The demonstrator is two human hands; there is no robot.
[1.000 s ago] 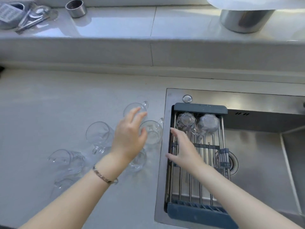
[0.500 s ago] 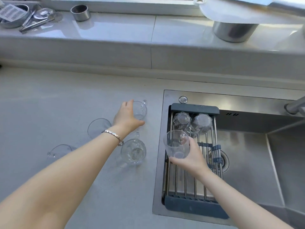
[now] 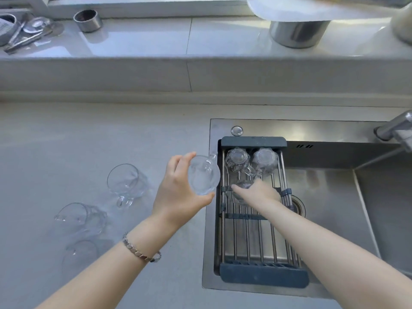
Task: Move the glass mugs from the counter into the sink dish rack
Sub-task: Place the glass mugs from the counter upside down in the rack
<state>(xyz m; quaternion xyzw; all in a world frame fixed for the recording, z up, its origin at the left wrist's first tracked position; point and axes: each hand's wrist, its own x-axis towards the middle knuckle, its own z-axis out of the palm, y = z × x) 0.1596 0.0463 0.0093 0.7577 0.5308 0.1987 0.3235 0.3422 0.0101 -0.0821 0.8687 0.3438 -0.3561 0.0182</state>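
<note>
A: What is held by the left hand (image 3: 178, 192)?

B: A glass mug (image 3: 204, 175) is gripped by it, fingers wrapped around the body, thumb beneath. The mug is held in the air above the counter (image 3: 66, 134), just at the sink's (image 3: 334, 186) left edge, at nine o'clock from the dish rack (image 3: 263, 273).

A: And the right hand (image 3: 258, 192)?

B: It is laid low over the rack's bars, fingers curled down on a second mug (image 3: 242, 192), which is pressed onto the rack near its middle. That mug is mostly covered, so little of it can be made out.

A: What is already racked?

B: Two inverted mugs (image 3: 237, 160) are seen side by side at the rack's twelve o'clock end, touching each other.

A: What is left on the counter?

B: One mug (image 3: 126, 182) is set at nine o'clock from the left hand; two more (image 3: 80, 217) are found at seven o'clock, close together and blurred.

A: Any writing or brand?

B: None can be read on any mug or on the rack.
</note>
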